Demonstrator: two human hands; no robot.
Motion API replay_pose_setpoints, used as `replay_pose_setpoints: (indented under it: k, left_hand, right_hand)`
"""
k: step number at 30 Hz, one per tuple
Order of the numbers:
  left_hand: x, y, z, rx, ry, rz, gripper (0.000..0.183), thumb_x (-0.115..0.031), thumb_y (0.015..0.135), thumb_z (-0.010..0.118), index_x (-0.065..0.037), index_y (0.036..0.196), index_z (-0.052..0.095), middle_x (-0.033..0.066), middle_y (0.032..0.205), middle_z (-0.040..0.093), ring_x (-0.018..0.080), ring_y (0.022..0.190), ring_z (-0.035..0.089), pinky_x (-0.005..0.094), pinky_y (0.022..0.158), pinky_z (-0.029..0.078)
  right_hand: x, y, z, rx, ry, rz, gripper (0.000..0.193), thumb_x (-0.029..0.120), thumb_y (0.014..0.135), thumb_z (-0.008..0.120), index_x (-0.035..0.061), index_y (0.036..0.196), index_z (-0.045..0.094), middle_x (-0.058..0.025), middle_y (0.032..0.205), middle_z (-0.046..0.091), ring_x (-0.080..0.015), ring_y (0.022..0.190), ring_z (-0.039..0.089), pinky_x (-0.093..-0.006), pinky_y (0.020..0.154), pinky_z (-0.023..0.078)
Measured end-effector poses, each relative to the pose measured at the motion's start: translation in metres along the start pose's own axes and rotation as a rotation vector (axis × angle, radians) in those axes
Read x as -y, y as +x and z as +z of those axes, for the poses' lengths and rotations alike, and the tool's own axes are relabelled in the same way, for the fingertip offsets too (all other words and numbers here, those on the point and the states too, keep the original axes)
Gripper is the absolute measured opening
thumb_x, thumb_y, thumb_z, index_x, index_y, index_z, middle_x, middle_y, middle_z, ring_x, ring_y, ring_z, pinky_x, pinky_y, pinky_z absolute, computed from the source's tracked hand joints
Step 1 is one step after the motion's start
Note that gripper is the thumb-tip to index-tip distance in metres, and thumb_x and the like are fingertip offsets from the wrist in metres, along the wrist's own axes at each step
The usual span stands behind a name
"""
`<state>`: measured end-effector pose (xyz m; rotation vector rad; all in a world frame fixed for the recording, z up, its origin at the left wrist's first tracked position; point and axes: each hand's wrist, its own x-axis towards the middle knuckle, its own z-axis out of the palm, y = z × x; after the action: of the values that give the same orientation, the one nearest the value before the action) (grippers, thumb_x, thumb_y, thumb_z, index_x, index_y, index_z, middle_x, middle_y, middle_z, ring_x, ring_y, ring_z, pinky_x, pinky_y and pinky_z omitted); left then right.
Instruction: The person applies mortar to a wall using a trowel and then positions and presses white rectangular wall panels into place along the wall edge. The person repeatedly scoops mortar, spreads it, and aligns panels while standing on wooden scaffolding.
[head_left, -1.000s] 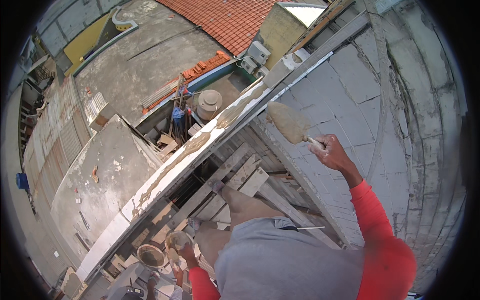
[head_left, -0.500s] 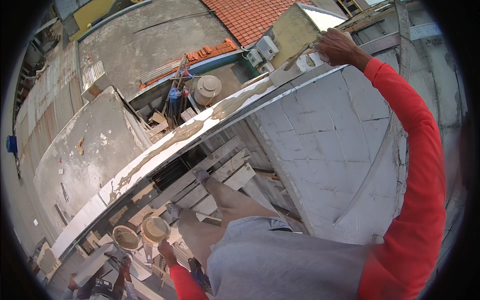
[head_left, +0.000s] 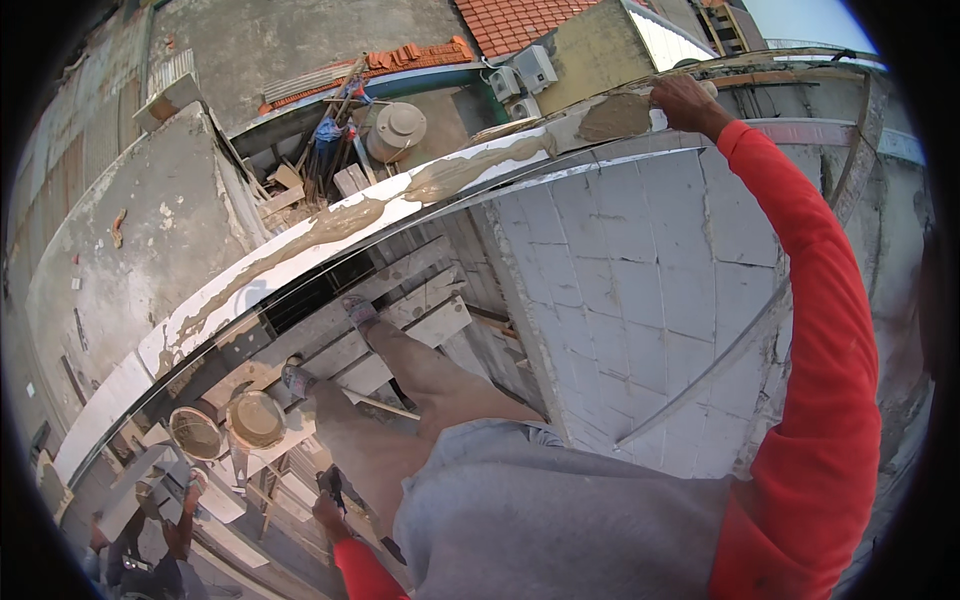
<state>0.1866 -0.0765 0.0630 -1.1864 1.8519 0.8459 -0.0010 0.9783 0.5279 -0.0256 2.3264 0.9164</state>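
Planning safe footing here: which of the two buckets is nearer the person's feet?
The right-hand bucket, close by the left foot; the other bucket sits farther left, away from both feet.

Before you, narrow top of white block wall (head_left: 128, 388), slanting from lower left to upper right; uneven strip of grey-brown mortar (head_left: 365, 214) along it. Near its upper-right end, tapered mortar-coated trowel blade (head_left: 614, 118); contact with wall unclear. Below you, weathered grey-brown wooden planks (head_left: 400, 268) carry your left foot (head_left: 298, 380), right foot (head_left: 357, 308); two round tan-rimmed basins (head_left: 229, 420) side by side, left of your feet.
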Motion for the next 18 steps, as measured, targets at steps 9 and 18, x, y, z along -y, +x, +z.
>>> replay_pose_setpoints:
  k: [9, 18]
  left_hand:
    - [-0.001, 0.026, 0.018, -0.061, 0.905, 0.776, 0.013, -0.018, 0.095, 0.062, -0.008, 0.098, 0.069, 0.0161, 0.086, 0.073, 0.0395, 0.078, 0.072, 0.0488, 0.069, 0.058]
    - [-0.032, 0.029, 0.059, 0.055, -0.102, 0.027, 0.016, -0.016, 0.094, 0.062, -0.006, 0.100, 0.073, 0.0143, 0.086, 0.075, 0.0349, 0.079, 0.075, 0.0483, 0.067, 0.059]
  right_hand:
    - [-0.065, -0.018, -0.028, -0.080, -0.122, -0.026, 0.013, -0.006, 0.082, 0.068, 0.0036, 0.087, 0.074, -0.0151, 0.102, 0.069, -0.0333, 0.100, 0.069, -0.0471, 0.089, 0.056]
    - [-0.032, -0.047, -0.178, -0.306, 0.223, 0.037, 0.018, 0.000, 0.090, 0.070, -0.0043, 0.108, 0.072, -0.0181, 0.111, 0.066, -0.0354, 0.104, 0.067, -0.0472, 0.093, 0.053]
